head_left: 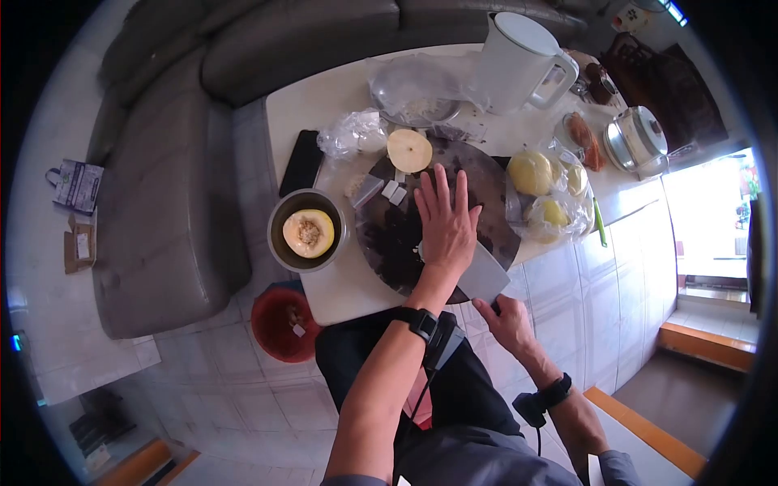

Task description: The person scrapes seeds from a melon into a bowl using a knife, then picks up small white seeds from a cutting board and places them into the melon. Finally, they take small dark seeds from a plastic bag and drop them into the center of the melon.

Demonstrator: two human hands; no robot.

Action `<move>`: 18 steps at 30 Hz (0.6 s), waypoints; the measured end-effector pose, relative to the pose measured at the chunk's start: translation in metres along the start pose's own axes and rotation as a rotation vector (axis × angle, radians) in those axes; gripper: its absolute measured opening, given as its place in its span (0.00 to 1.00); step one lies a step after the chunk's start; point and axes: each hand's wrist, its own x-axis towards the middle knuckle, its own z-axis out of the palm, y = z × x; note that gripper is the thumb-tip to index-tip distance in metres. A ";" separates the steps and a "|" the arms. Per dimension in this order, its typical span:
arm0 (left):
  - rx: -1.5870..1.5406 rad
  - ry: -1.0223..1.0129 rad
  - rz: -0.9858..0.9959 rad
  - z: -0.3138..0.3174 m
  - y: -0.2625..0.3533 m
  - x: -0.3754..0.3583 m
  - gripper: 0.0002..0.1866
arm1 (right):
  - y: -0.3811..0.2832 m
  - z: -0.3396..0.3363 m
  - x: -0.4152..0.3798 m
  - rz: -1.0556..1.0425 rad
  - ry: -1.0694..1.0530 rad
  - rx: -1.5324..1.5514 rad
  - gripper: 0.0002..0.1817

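Note:
My left hand (446, 227) lies palm down over the dark round cutting board (373, 235), its fingers stretched out. By the board's near right edge, my right hand (509, 322) is closed at the near end of a cleaver (486, 275), whose handle is mostly hidden. The broad grey blade reaches over the board beside my left wrist. At the board's far side sits a pale, round cut melon piece (409, 151), with small white packets (395, 193) close to it. Left of the board, a melon half (308, 232) with its seeds showing rests in a grey pot (277, 251).
Bagged yellow melons (532, 173) lie right of the board, near a green-handled tool (600, 223). Behind stand a white pitcher (510, 69) and a metal pot (636, 142). A black phone-like slab (301, 162) lies at left. Below the table is a red bin (275, 332).

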 end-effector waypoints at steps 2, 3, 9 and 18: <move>0.015 -0.026 -0.014 0.002 -0.006 -0.008 0.34 | -0.002 0.003 -0.003 -0.023 -0.013 -0.013 0.32; 0.037 -0.029 -0.022 0.002 -0.008 -0.008 0.34 | -0.002 0.003 0.000 -0.017 -0.026 -0.028 0.31; -0.041 0.008 -0.063 0.008 -0.013 -0.012 0.34 | -0.002 0.008 0.003 0.040 -0.079 -0.100 0.31; -0.113 -0.020 -0.044 0.010 -0.015 -0.001 0.35 | -0.017 0.009 0.007 0.046 -0.033 -0.187 0.31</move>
